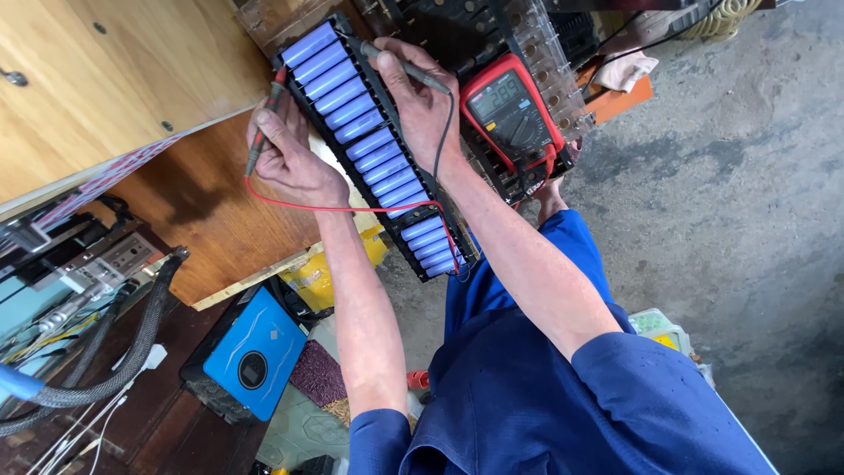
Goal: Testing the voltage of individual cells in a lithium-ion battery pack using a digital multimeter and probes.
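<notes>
While you lean over the work, this is how things stand for you:

Left hand: your left hand (290, 158) is closed around the red probe (266, 119), its tip pressed to the left edge of the battery pack (374, 145) near the far end.
Right hand: your right hand (420, 101) is clamped on the black probe (406, 69), its tip touching the pack's right edge, opposite the red one.
Battery pack: a long black holder filled with a row of pale blue cylindrical cells, lying slantwise between your hands.
Meter: the red multimeter (512, 113) sits just right of the pack, display lit with a reading; the red lead (352, 208) trails across your left wrist.
Progress: both probes sit at the far end of the row, so by my judgement the cells nearer to you remain to be probed; I cannot tell which are already checked.
Surface: the pack rests on black racks beside a brown wooden tabletop (211, 211).
Room: grey concrete floor (747, 193) to your right; a blue box-shaped unit (255, 352), hoses and cables lie lower left.
</notes>
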